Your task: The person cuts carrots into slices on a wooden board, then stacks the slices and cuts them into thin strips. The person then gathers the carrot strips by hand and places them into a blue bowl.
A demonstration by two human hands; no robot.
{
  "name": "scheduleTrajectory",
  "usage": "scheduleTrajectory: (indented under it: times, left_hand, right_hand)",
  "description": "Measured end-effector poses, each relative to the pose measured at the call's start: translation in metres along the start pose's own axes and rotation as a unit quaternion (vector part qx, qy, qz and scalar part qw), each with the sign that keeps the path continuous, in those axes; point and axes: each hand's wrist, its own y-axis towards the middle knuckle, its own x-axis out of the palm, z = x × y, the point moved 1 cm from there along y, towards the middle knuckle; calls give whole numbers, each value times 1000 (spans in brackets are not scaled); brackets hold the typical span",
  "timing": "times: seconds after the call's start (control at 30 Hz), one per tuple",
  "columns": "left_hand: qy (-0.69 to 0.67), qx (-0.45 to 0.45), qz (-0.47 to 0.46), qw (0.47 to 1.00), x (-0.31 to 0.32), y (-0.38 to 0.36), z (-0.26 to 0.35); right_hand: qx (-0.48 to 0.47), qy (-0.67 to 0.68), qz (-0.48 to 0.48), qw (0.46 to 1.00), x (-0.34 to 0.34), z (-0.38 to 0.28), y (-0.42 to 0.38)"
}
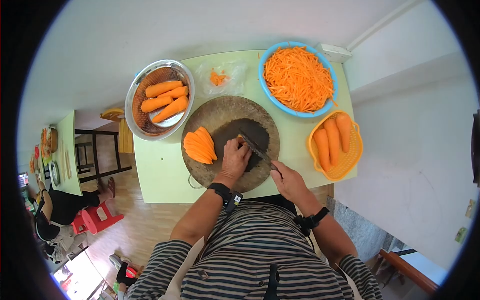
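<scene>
My right hand (pixel 290 181) is wrapped round the handle of a dark knife (pixel 257 149), whose blade slants up and left over the round wooden cutting board (pixel 230 107). At the blade's tip end, my left hand (pixel 236 159) has its fingers curled down on the board, beside a small piece that is mostly hidden under the fingertips. I cannot make out that piece. Left of this hand, overlapping carrot slices (pixel 200 145) lie fanned out on the board.
Around the board stand a metal bowl (pixel 131 107) with carrots, a plastic bag (pixel 235 80) with carrot bits, a blue basin (pixel 263 90) of shredded carrot and a yellow basket (pixel 354 152) with carrots. Another person (pixel 65 207) is at the far left near a red stool (pixel 97 218).
</scene>
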Motion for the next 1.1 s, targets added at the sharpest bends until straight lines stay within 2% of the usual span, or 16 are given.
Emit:
scheduleTrajectory:
  times: [0.07, 0.3, 0.4, 0.47, 0.6, 0.7, 1.1]
  left_hand:
    - [9, -25, -45, 999, 1, -3, -3]
    - [14, 1, -49, 999, 5, -9, -11]
    - [35, 0, -54, 998, 4, -8, -9]
    - [36, -6, -57, 998, 2, -7, -5]
    - [35, -16, -58, 998, 3, -5, -4]
    - [22, -8, -34, 999, 4, -5, -6]
    - [33, -8, -63, 997, -3, -1, -1]
  right_hand:
    - [-43, -58, 11, 997, 5, -4, -4]
    - [-39, -96, 15, 994, 10, -9, -9]
    - [-26, -95, 2, 995, 2, -17, -9]
    - [28, -109, -48, 993, -8, -30, -9]
    - [60, -115, -72, 989, -17, -37, -12]
    - [89, -129, -92, 983, -16, -38, -12]
    - [59, -108, -53, 991, -4, -19, 7]
